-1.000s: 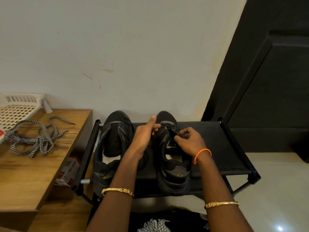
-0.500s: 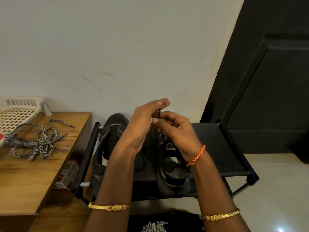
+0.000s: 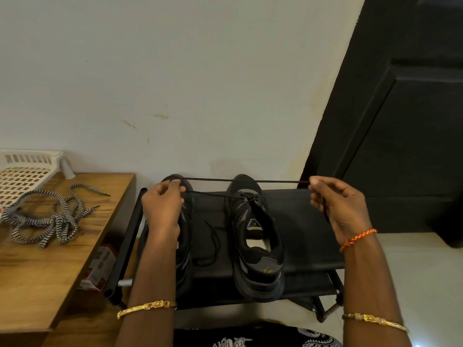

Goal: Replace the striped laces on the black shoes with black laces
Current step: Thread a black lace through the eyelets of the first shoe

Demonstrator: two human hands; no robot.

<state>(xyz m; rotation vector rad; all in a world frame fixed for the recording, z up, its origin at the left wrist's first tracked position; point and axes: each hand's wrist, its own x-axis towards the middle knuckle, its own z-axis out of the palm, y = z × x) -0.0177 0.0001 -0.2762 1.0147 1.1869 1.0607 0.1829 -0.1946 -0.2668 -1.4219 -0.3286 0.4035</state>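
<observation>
Black fabric shoe rack (image 3: 305,236) carries two black shoes: one (image 3: 255,236) between the hands, one (image 3: 186,236) under the left hand (image 3: 162,209). A loose black lace (image 3: 210,246) lies between them. Wooden table (image 3: 45,276), left of the hands, carries striped laces (image 3: 50,219) and a white basket (image 3: 22,174).

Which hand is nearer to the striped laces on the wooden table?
Left. The left hand is just right of the striped laces, beside the table; the right hand is far across the rack, holding the black lace.
</observation>
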